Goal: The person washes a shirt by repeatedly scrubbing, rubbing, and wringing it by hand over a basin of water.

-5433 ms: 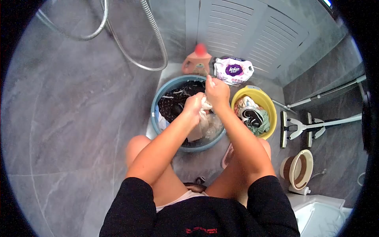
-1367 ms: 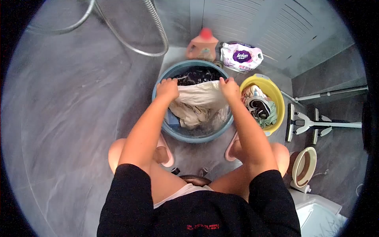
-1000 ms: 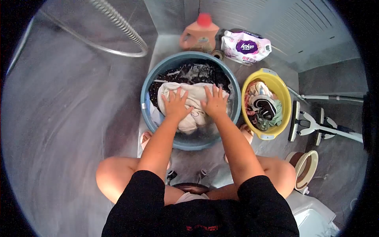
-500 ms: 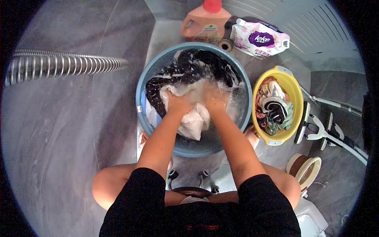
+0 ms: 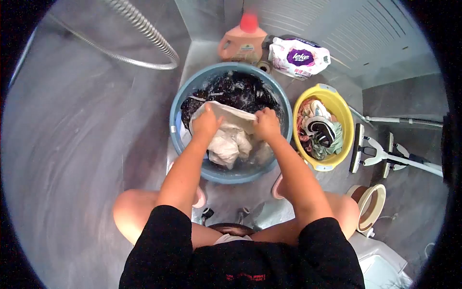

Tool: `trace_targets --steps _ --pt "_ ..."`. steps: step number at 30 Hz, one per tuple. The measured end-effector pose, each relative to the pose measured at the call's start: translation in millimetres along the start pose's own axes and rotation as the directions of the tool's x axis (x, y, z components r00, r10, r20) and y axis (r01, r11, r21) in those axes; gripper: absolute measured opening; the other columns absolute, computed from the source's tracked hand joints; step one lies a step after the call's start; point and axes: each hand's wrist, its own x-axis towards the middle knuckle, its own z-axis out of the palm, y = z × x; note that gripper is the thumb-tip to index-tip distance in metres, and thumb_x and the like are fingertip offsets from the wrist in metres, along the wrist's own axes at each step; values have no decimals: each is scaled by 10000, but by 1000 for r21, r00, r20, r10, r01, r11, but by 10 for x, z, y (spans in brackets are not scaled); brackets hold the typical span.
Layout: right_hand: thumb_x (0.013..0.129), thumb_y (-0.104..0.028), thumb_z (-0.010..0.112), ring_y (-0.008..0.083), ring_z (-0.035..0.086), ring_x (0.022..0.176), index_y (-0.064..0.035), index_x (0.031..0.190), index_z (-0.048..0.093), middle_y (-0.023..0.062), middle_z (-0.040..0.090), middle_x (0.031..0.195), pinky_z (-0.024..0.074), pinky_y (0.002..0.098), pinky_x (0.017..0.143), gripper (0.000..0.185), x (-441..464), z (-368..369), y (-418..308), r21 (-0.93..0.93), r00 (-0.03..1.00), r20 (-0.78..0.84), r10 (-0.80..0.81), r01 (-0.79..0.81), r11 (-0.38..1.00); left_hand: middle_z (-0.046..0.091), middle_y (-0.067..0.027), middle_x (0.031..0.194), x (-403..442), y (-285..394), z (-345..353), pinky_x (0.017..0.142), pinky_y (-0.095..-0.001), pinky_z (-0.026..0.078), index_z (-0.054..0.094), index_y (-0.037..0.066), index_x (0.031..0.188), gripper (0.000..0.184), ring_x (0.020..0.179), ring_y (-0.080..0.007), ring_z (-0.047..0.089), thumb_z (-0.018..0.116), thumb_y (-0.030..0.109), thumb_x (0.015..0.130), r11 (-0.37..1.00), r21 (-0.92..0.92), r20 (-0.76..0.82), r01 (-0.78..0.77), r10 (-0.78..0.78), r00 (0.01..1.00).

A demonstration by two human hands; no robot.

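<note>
A cream-white garment (image 5: 230,144) is stretched between my two hands over the blue basin (image 5: 176,144). My left hand (image 5: 206,124) is closed on its left upper edge, and my right hand (image 5: 267,124) pinches the right end of that edge. The lower part of the garment hangs bunched in the water. Behind it, dark wet clothes (image 5: 236,89) with small white specks fill the far side of the basin. A bit of light blue cloth shows at the basin's left wall. Which kind of garment the white one is, I cannot tell.
A yellow basin (image 5: 346,154) of clothes (image 5: 323,130) stands to the right. Behind the blue basin are a pink detergent bottle (image 5: 244,43) and a white-purple pouch (image 5: 301,58). Floor squeegees (image 5: 380,151) and a brown-cream bin (image 5: 373,207) lie further right. A metal shower hose (image 5: 149,33) hangs at upper left.
My hands have come up out of the splashing water and moved apart, lifting the white garment's edge and spreading it. The view has shifted, and the hose appears higher.
</note>
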Motion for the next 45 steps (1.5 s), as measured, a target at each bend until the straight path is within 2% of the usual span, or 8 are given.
trace_targets --steps 8,16,18,30,35,38,41,45 --pt "838 -108 491 159 526 761 -59 975 563 55 569 822 424 295 703 162 -213 -808 -186 881 995 12 -100 37 471 621 -113 1042 -547 -102 -119 823 -412 470 399 339 1309 587 977 -292 594 602 357 759 969 10 119 -248 245 962" --pt "824 -173 470 96 451 790 -65 916 541 -8 490 810 365 238 705 158 -779 -1982 -505 966 977 -99 -189 140 219 617 -116 945 -853 216 -615 788 -379 458 619 69 979 246 834 -308 589 572 187 769 472 -145 -342 -869 801 492" --pt "832 -185 459 101 442 774 -68 933 542 -1 491 814 362 243 693 176 -835 -2114 -474 955 982 -178 -64 188 228 615 -125 843 -1108 246 -992 742 -346 447 611 36 910 185 778 -253 583 540 163 797 678 -438 -91 -591 621 779" --pt "907 -201 454 102 479 832 -73 1043 541 8 538 887 385 252 755 206 -794 -2210 -638 978 960 -169 223 192 -85 543 3 936 -1506 347 -1552 699 -242 408 528 71 1137 402 816 -108 495 586 314 823 479 -856 106 -196 532 840" --pt "892 -238 456 192 567 867 -103 1045 542 50 588 934 461 350 776 221 -651 -2137 -773 909 999 -37 -36 19 -417 542 -120 1149 -1291 638 -979 936 -318 380 418 20 1272 622 1098 -187 486 683 287 776 510 -522 -51 -684 781 622" --pt "877 -340 475 218 588 791 -100 945 561 60 605 845 478 366 750 264 -503 -2210 -639 785 999 -28 -30 3 -619 608 -100 980 -1314 787 -926 863 -305 443 484 -8 1186 502 969 -191 568 643 286 811 531 -819 148 -215 559 816" --pt "865 -442 513 148 509 628 -90 802 569 40 573 711 433 285 642 362 -216 -2153 -316 980 908 -27 418 107 -169 627 -47 846 -1247 802 -952 656 -275 483 590 26 1018 313 728 -139 600 588 292 852 -19 -988 107 154 629 770" --pt "807 -359 620 203 515 512 -20 667 586 102 549 583 418 353 505 368 -400 -1919 -684 651 846 -528 81 341 678 625 -24 895 -1193 877 -1144 676 -271 471 615 40 990 374 789 -133 590 542 386 871 -280 -951 72 131 211 975"
